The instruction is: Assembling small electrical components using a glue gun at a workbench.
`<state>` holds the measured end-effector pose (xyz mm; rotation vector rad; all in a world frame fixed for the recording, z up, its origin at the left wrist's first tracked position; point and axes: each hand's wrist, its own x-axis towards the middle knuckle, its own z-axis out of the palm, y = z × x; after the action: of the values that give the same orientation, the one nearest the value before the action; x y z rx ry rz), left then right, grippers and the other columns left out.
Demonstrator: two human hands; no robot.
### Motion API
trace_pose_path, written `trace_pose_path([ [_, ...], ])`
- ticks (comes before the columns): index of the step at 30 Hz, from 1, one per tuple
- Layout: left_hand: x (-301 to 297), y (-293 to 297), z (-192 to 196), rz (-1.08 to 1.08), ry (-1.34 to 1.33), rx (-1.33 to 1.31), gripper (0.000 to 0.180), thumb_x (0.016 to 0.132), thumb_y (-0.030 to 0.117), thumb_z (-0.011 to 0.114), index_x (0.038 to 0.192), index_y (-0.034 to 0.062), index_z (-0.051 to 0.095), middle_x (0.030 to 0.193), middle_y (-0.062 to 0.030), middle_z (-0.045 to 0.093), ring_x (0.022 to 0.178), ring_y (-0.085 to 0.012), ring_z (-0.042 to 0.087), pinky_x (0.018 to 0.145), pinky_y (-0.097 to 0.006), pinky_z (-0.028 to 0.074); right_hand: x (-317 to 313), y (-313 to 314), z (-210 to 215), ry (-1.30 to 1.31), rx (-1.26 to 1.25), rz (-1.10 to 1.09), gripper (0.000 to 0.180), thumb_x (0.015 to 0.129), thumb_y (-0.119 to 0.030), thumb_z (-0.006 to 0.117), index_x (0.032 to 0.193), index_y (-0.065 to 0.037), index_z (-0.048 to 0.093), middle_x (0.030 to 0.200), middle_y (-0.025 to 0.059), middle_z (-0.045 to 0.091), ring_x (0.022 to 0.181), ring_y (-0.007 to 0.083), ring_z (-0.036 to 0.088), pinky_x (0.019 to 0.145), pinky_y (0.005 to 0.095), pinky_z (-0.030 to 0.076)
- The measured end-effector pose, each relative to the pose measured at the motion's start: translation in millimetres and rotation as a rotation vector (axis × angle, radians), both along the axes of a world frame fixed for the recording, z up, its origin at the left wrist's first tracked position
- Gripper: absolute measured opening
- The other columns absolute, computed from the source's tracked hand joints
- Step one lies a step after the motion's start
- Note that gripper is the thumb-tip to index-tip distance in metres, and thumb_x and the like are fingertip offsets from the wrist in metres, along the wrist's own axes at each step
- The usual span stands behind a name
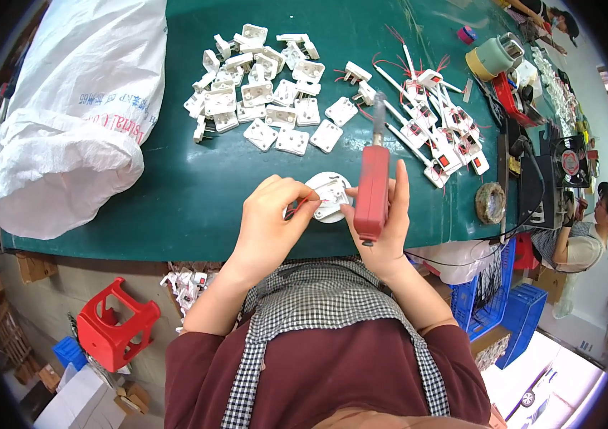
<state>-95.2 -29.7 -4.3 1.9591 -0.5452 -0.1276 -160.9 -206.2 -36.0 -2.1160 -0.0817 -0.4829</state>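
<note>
The left hand (272, 214), wrist bent inward, pinches a red wire (292, 210) between thumb and fingertips over a round white housing (333, 213), which sits between the hands. The right hand (394, 236) touches the housing's far rim, outer finger extended; I cannot tell whether it grips the red-bodied tool (371, 193) before its palm. Left of the left hand lies a white woven sack (68, 157), contents hidden; below-right of the right hand, a blue crate (463, 302) holds black cords (488, 287). Beyond both hands, white plug housings (292, 141) cover the green tabletop (197, 200).
</note>
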Motion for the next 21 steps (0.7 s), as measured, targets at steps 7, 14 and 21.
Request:
trace_pose_path([
  [7,1.4,-16.6,-6.0,0.009,-0.148,0.128,0.014,0.069,0.001,0.068,0.079,0.0023,0.058,0.079,-0.0056,0.058,0.069,-0.0225,0.055,0.062,-0.033,0.044,22.0,-11.5,16.2,0.144,0.207,0.146,0.091,0.077,0.01,0.061,0.148,-0.005,0.004,0.107,0.0116,0.052,0.091,0.0175,0.061,0.082,0.0317,0.049],
  [14,-11.4,-26.0,-25.0,0.164,-0.382,0.184,0.015,0.067,0.0,0.068,0.075,0.0051,0.057,0.078,-0.0044,0.059,0.067,-0.022,0.056,0.062,-0.034,0.043,10.1,-13.0,4.9,0.128,0.322,0.117,0.087,0.079,0.006,0.063,0.146,-0.003,0.01,0.11,0.0111,0.052,0.091,0.0177,0.062,0.083,0.0326,0.049],
  [21,-11.1,-22.6,-30.2,0.192,-0.397,0.138,0.017,0.066,-0.001,0.069,0.074,0.0058,0.056,0.077,-0.0034,0.06,0.066,-0.0208,0.056,0.061,-0.033,0.042,-62.2,-48.8,36.3,0.413,0.678,0.05,0.073,0.076,0.005,0.063,0.141,0.003,0.028,0.117,0.0145,0.058,0.083,0.0129,0.062,0.07,0.024,0.05],
])
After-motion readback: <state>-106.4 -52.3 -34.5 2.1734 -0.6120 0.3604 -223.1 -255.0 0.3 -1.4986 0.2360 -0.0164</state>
